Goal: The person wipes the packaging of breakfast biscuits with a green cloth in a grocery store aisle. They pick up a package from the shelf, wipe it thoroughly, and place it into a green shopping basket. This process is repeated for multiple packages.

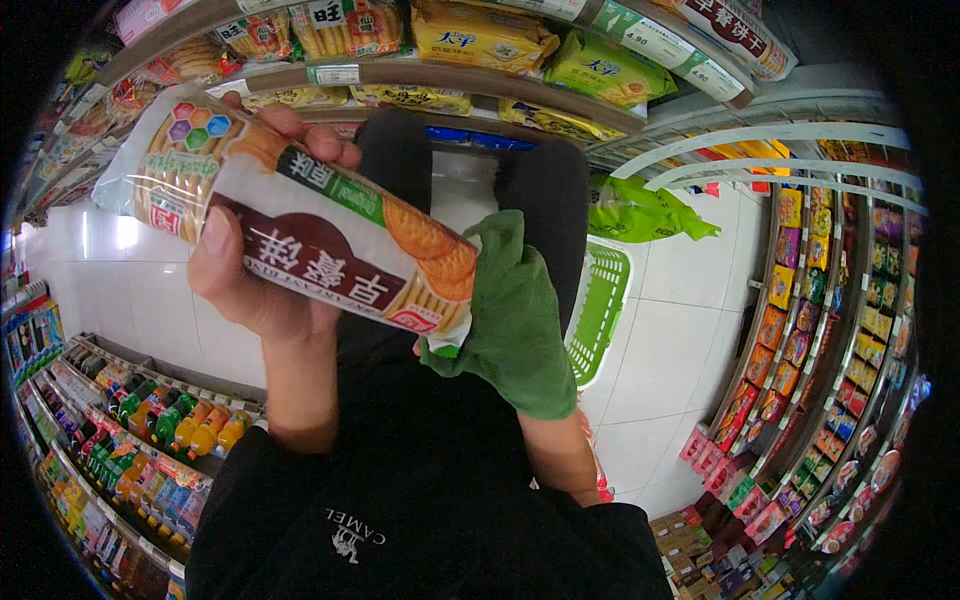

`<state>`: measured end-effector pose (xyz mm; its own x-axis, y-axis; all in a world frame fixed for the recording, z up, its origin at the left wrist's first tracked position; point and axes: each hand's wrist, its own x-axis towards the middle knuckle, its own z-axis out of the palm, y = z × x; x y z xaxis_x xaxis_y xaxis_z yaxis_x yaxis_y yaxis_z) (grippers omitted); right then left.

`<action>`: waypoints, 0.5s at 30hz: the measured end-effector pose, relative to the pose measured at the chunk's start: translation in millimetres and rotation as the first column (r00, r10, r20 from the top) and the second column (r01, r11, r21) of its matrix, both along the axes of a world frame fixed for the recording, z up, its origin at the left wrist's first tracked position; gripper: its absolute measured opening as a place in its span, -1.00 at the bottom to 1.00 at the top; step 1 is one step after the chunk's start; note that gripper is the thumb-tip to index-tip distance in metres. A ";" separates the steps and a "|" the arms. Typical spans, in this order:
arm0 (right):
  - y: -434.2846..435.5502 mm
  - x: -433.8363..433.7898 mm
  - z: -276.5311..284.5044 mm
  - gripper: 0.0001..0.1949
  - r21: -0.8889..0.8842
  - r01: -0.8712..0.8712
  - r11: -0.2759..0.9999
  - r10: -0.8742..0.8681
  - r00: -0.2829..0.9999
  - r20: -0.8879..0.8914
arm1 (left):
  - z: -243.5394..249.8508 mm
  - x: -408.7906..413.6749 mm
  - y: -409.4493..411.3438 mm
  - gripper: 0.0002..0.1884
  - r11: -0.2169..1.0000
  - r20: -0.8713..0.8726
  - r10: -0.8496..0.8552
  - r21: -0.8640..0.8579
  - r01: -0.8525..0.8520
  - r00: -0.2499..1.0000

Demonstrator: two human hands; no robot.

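Note:
My left hand (259,277) grips a long plastic-wrapped pack of breakfast biscuits (315,225) near its left end, the thumb on the near side and the fingertips along the far side. The pack lies tilted across my view, its right end lower. A green cloth (517,322) covers most of my right hand (424,346) and touches the pack's lower right end. Only a bit of a fingertip shows beside the cloth, so its hold is mostly hidden.
Shelves of packaged biscuits (480,37) stand in front, above my dark-trousered knees. A green and white plastic basket (600,315) sits on the tiled floor at my right, near a bright green bag (645,214). Drink shelves (150,450) stand at lower left, snack shelves (787,322) at right.

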<state>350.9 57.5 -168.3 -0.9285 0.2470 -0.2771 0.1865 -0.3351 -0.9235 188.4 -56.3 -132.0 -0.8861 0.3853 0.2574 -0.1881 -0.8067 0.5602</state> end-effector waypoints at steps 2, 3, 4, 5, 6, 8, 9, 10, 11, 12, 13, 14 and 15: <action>-0.5 -0.2 7.3 -0.41 -0.171 -0.002 0.985 0.006 1.000 0.023 | 1.0 -1.6 -1.8 -0.22 0.998 0.036 0.055 0.016 -0.056 0.998; -0.9 -0.8 10.6 -0.40 -0.252 0.001 0.968 0.008 0.999 0.033 | 1.2 -1.7 -2.1 -0.22 0.996 0.053 0.079 0.025 -0.080 0.996; -0.7 -3.4 12.2 -0.40 -0.278 0.002 0.960 0.007 1.000 0.030 | 1.2 -1.5 -3.6 -0.20 0.995 0.012 0.095 0.003 -0.095 0.995; -1.2 -5.2 13.7 -0.39 -0.294 0.002 0.956 0.008 0.999 0.031 | 0.6 1.1 -5.2 -0.19 0.990 -0.015 0.120 -0.078 -0.121 0.993; -1.4 -10.1 16.5 -0.38 -0.237 -0.016 0.971 0.021 1.000 0.020 | 0.2 4.3 -7.5 -0.17 0.976 -0.044 0.145 -0.159 -0.150 0.988; -2.0 -16.1 11.0 -0.39 0.194 -0.107 0.975 0.116 0.993 -0.033 | -0.4 5.3 -6.8 -0.12 0.977 -0.132 0.130 -0.155 -0.150 0.983; -3.1 -16.1 7.3 -0.37 0.345 -0.122 0.931 0.142 0.989 -0.034 | -0.6 4.9 -4.9 -0.09 0.992 -0.187 0.094 -0.070 -0.109 0.978; -4.5 -14.5 5.5 -0.38 0.396 -0.117 0.911 0.145 0.989 -0.040 | 1.2 4.3 -4.5 -0.09 0.992 -0.185 0.096 -0.059 -0.109 0.978; -5.6 -13.7 6.1 -0.38 0.402 -0.113 0.909 0.142 0.989 -0.044 | 3.1 3.9 -4.1 -0.08 0.993 -0.182 0.099 -0.047 -0.109 0.978; -6.4 -11.2 8.0 -0.39 0.382 -0.104 0.918 0.130 0.991 -0.043 | 5.3 5.3 -4.1 -0.07 0.993 -0.123 0.110 -0.030 -0.114 0.986; -7.3 -8.8 8.6 -0.39 0.367 -0.100 0.925 0.122 0.992 -0.038 | 5.6 4.6 -3.5 -0.07 0.995 -0.146 0.091 -0.022 -0.095 0.985; -8.1 -6.7 8.2 -0.40 0.347 -0.092 0.933 0.110 0.993 -0.033 | 5.3 3.0 -2.7 -0.06 0.997 -0.168 0.073 -0.015 -0.077 0.983; -7.8 -5.0 7.6 -0.40 0.325 -0.083 0.942 0.100 0.994 -0.034 | 5.7 1.5 -2.3 -0.06 0.998 -0.198 0.058 -0.009 -0.061 0.979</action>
